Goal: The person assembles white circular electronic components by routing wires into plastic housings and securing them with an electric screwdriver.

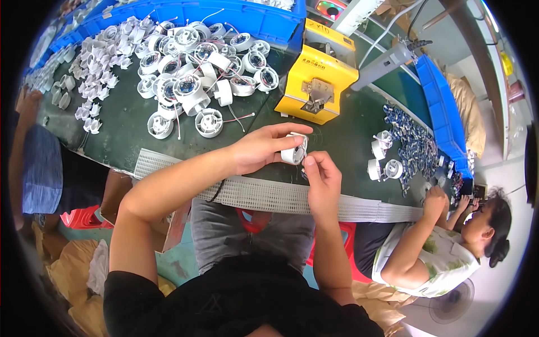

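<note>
My left hand is closed around a small white round plastic housing, held above the green tabletop. Its fingers reach over the top while the thumb presses the near side. Close against the housing's right edge, my right hand pinches with thumb and forefinger. A small dark bit shows below those fingertips, too little of it to name. Beyond my hands lies a heap of white round housings with blue circuit boards and thin wires.
A yellow machine stands behind my hands. Small white plastic parts are piled at left, circuit boards with wires at right. Blue bins line the back. A white perforated strip edges the table. Co-workers sit on both sides.
</note>
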Tool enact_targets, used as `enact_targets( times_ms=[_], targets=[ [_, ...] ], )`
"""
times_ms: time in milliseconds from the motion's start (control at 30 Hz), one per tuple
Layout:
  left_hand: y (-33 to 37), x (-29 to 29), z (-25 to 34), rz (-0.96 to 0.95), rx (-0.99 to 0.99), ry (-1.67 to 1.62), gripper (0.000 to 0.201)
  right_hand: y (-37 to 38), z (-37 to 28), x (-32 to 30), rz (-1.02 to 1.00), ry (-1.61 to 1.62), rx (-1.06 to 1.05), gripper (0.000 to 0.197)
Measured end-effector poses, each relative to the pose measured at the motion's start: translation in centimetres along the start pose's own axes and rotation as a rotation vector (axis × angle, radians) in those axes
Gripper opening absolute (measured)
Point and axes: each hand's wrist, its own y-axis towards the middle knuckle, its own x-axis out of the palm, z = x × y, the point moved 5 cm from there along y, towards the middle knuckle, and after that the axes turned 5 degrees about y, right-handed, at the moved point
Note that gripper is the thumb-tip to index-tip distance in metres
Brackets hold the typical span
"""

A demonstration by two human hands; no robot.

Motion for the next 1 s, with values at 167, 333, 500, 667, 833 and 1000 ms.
enact_targets(
  times_ms=[167,333,500,667,833,1000],
  targets=[
    [-0.1,0.1,0.2,-0.004,0.140,0.022,0.047,-0.1,1.8,0.0,-0.011,0.246,0.141,0.014],
    [-0.1,0.6,0.0,-0.072,0.207,0.263,0.036,0.4,1.2,-0.5,0.014,0.082,0.085,0.010],
    [0.0,0.1,0.1,0.049,0.168,0.055,0.032,-0.3,-3.6,-0.1,0.213,-0.545,-0.470,0.036],
    [-0.3,0.0,0.4,0.108,0.185,-0.072,0.031,0.5,-4.7,-0.1,0.267,-0.777,-0.762,0.017],
    [-0.4,0.1,1.4,0.002,0.311,-0.202,0.035,1.9,-2.2,-0.4,0.087,0.059,0.035,0.018],
    [-0.4,0.3,1.1,-0.175,0.281,-0.274,0.040,2.4,-3.2,1.6,-0.040,0.201,-0.223,0.024]
  ],
)
